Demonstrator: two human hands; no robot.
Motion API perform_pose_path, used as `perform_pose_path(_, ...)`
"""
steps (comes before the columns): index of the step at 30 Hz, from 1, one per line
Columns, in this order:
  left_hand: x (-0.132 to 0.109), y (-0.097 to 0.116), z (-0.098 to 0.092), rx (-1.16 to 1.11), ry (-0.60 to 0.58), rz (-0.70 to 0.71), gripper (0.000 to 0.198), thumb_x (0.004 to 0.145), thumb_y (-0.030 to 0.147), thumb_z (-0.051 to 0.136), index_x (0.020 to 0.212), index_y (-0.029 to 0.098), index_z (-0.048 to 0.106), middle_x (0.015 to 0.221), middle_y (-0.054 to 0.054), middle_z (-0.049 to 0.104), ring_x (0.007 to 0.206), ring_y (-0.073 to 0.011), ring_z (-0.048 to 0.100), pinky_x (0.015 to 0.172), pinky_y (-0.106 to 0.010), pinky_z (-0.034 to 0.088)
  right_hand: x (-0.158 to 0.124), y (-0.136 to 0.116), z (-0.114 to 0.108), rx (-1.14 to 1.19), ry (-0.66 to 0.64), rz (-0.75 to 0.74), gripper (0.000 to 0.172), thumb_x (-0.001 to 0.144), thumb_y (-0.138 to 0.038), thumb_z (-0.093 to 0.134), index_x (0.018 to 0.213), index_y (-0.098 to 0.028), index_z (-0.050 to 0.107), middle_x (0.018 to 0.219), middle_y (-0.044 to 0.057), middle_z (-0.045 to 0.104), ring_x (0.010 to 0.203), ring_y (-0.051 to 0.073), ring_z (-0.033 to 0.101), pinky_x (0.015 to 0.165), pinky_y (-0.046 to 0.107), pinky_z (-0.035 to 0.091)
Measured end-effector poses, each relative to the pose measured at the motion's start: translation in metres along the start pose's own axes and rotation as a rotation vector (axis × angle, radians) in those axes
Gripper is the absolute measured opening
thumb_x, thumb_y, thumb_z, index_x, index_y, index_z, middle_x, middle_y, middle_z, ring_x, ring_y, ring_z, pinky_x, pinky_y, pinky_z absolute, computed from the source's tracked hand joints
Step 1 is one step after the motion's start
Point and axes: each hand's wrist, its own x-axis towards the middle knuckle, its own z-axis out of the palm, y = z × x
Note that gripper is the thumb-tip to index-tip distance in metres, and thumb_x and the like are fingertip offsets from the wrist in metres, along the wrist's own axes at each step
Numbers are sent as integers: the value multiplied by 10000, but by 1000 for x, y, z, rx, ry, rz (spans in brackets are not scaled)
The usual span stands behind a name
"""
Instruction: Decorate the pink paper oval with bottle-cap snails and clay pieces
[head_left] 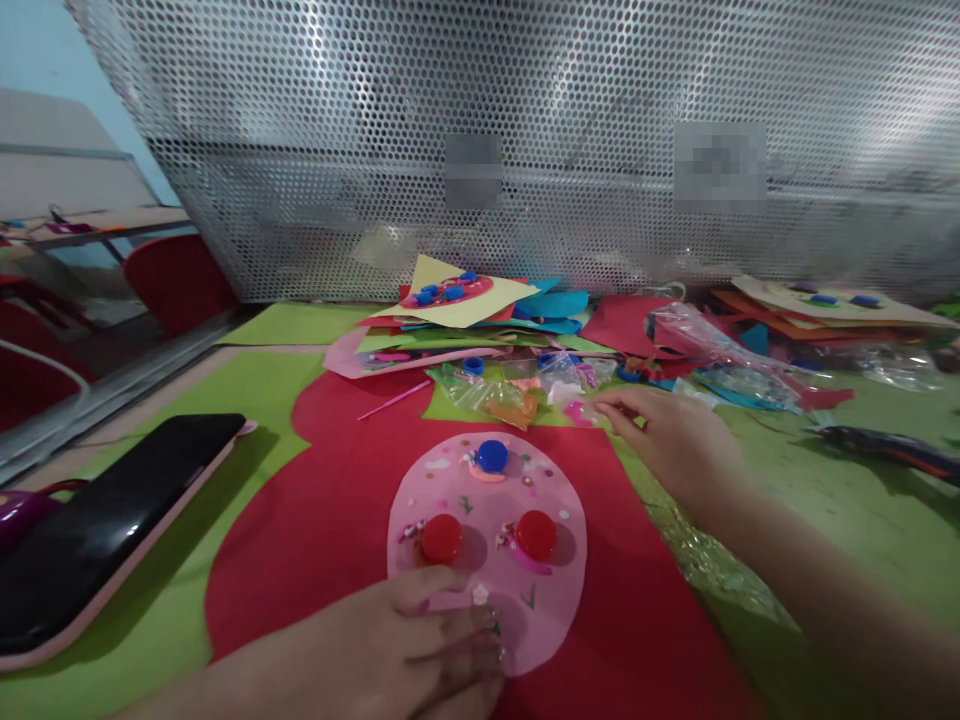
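My left hand (420,650) lies with fingers stretched out over the lower left of a pink paper oval (559,610). The oval rests on a large red paper cutout (300,530). One blue bottle cap (493,457) and two red caps (442,539) stand on it, with small clay pieces and tiny flowers around them. Farther out, my right hand (664,435) has its fingertips closed at the edge of a small clear plastic bag (577,410) holding pink bits. Part of the oval is hidden under my left hand.
A black phone (127,510) lies on the left. Behind are stacked colored papers (480,305), plastic wrappers (480,390) and a pink stick (394,400). A dark-handled tool (892,450) lies at the right. A perforated metal panel (360,120) closes off the back.
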Motion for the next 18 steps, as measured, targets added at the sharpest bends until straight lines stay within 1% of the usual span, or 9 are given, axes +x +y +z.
perform_pose_path(2,0,0,0,-13,-20,-2,234,929,206,391,1062,180,582,1109,61,649,1123,-95,496,1126,-264,-23,0,0,-1,47,36,3,192,846,-294,481,869,-236,662,859,-1,713,752,191,648,602,268,435)
perform_pose_path(5,-3,-2,-1,-26,-44,18,247,919,246,410,1091,175,573,1128,48,641,1135,-97,489,1125,-255,-13,1,3,-1,51,67,16,198,844,-295,472,870,-230,657,842,10,710,728,196,644,595,277,427)
perform_pose_path(9,-8,-1,1,-32,-20,-14,254,909,243,425,1100,173,577,1121,40,647,1130,-101,498,1127,-249,60,4,8,0,30,76,43,220,846,-301,449,871,-224,653,782,26,705,659,193,636,571,279,421)
perform_pose_path(12,-12,0,3,-9,-17,-8,269,902,233,427,1120,170,572,1122,32,646,1130,-116,505,1125,-266,121,7,11,-2,27,69,117,216,841,-295,442,876,-216,640,724,29,695,589,186,621,534,272,406)
perform_pose_path(14,-14,0,2,19,-12,-9,281,894,231,431,1129,166,572,1110,15,653,1112,-136,525,1119,-290,157,9,15,-2,18,60,150,207,839,-263,434,898,-204,624,764,37,694,619,189,625,550,270,406)
perform_pose_path(18,-15,-2,-1,58,4,-14,277,889,201,416,1096,162,596,1044,-9,682,1010,-148,591,1102,-306,183,14,26,5,-41,18,132,245,872,-218,361,918,-182,598,924,73,678,808,212,626,622,275,416)
